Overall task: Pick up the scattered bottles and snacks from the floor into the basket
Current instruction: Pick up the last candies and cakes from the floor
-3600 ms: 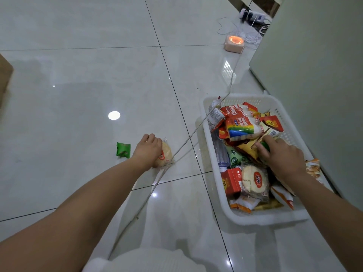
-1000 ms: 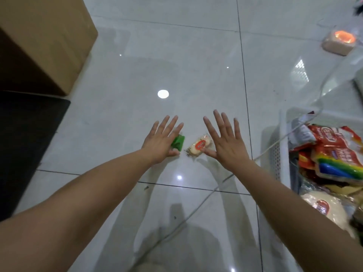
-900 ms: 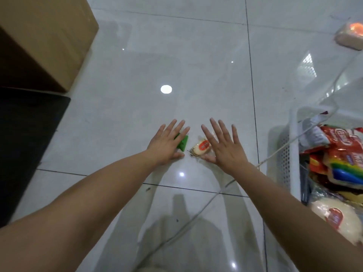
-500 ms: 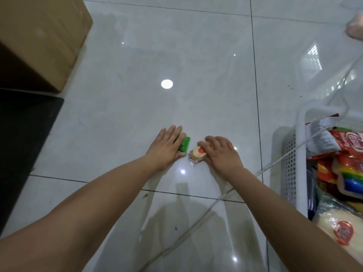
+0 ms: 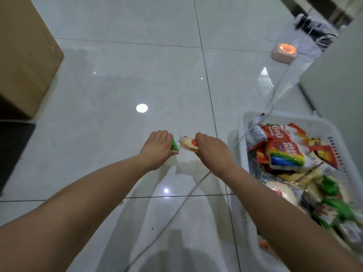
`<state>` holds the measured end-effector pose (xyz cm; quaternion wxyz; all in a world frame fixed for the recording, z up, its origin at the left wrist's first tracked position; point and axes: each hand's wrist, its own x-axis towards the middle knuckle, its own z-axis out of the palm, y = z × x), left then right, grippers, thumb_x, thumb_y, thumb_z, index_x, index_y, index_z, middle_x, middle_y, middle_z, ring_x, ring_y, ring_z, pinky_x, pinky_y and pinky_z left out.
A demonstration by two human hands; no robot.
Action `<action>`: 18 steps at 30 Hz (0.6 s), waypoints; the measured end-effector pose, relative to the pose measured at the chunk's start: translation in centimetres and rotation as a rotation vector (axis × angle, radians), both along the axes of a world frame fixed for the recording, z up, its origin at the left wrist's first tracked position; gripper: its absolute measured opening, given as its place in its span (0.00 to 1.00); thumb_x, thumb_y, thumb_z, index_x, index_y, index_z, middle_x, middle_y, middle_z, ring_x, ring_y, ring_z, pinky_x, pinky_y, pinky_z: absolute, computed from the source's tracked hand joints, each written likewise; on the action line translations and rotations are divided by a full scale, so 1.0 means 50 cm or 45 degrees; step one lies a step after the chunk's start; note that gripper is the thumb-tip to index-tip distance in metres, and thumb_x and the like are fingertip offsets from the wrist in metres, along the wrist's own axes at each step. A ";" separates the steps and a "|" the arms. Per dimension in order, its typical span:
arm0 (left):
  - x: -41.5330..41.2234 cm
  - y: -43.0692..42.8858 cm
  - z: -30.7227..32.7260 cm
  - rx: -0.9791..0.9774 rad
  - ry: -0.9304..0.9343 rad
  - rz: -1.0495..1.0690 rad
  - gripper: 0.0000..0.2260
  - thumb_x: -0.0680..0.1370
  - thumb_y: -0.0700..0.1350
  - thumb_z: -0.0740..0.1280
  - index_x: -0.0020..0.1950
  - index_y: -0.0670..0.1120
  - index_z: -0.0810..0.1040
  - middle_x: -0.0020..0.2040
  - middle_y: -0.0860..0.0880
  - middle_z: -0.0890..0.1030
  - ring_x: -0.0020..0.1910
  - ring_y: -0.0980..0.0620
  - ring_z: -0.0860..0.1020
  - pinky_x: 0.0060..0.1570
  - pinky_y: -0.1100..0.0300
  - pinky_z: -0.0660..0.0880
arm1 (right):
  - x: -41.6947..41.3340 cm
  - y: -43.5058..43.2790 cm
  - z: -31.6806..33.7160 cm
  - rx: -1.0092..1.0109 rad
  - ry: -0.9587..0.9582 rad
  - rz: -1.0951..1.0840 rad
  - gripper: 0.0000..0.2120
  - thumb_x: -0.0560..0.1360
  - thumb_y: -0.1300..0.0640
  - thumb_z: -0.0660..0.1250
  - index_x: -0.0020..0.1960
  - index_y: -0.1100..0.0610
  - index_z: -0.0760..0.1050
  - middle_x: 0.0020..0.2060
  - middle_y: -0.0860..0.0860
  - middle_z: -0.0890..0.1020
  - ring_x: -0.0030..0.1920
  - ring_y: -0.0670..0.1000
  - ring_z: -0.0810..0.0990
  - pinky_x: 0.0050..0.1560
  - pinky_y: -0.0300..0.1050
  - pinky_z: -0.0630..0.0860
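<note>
Hands [image 5: 157, 148] [image 5: 213, 152] now around packet [image 5: 174, 145], cake [image 5: 188, 143]

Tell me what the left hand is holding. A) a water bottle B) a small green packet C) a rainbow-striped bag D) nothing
B: the left hand grips a small green packet, while the right hand holds the wrapped round cracker.

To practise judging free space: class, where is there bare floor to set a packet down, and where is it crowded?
Bare tile lies beyond the left hand and right hand, between the cardboard box and the white basket, up towards the glowing lamp. Crowded: the basket, heaped with snack packets, and the strip beside it that a white cable crosses.
</note>
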<state>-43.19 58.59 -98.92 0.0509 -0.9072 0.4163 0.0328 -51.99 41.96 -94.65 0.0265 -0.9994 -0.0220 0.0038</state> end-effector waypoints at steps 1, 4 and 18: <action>-0.004 -0.021 0.023 -0.025 -0.023 -0.028 0.23 0.81 0.59 0.52 0.62 0.40 0.66 0.58 0.42 0.71 0.56 0.44 0.69 0.59 0.53 0.63 | -0.012 -0.017 0.023 -0.034 -0.025 -0.042 0.09 0.78 0.57 0.59 0.55 0.61 0.69 0.45 0.57 0.78 0.42 0.60 0.79 0.35 0.48 0.64; -0.027 -0.096 0.093 -0.110 -0.098 -0.138 0.23 0.81 0.59 0.51 0.61 0.40 0.66 0.57 0.42 0.71 0.54 0.44 0.70 0.56 0.53 0.64 | -0.065 -0.077 0.080 -0.105 -0.060 -0.239 0.09 0.79 0.56 0.58 0.57 0.59 0.67 0.48 0.55 0.78 0.44 0.57 0.80 0.36 0.48 0.69; -0.298 -0.336 0.190 -0.249 0.026 -0.885 0.25 0.80 0.59 0.54 0.66 0.41 0.65 0.65 0.42 0.69 0.63 0.45 0.67 0.62 0.52 0.64 | -0.482 -0.308 0.124 -0.011 0.168 -1.578 0.27 0.79 0.49 0.59 0.70 0.63 0.56 0.62 0.64 0.73 0.61 0.63 0.74 0.54 0.52 0.72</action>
